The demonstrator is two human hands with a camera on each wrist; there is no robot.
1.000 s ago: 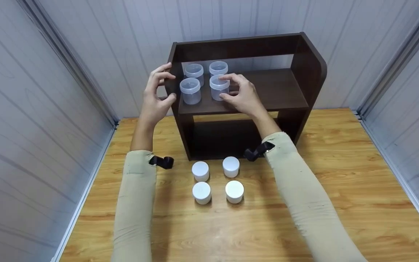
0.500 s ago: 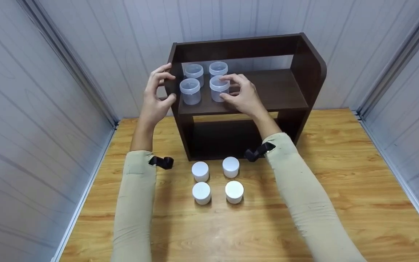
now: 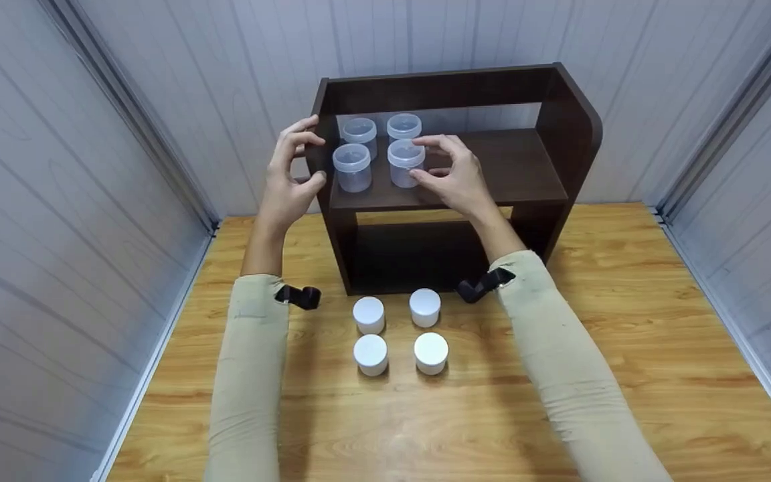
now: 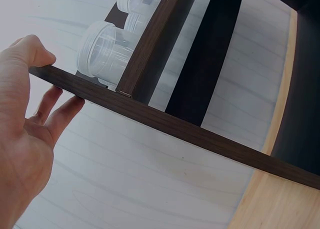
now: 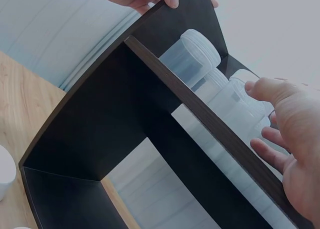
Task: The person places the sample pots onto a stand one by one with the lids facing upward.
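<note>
A person's left hand (image 3: 286,181) grips the left side panel of a dark wooden shelf (image 3: 526,164), thumb in front, fingers curled behind. The right hand (image 3: 456,177), fingers spread wide, hovers at three o'clock of the front right clear jar (image 3: 405,163), one of four on the shelf board. Whether it touches cannot be told.

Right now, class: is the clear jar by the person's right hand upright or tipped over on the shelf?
Upright. The front right clear jar stands on its base on the shelf, lid on top, like its three neighbours.
</note>
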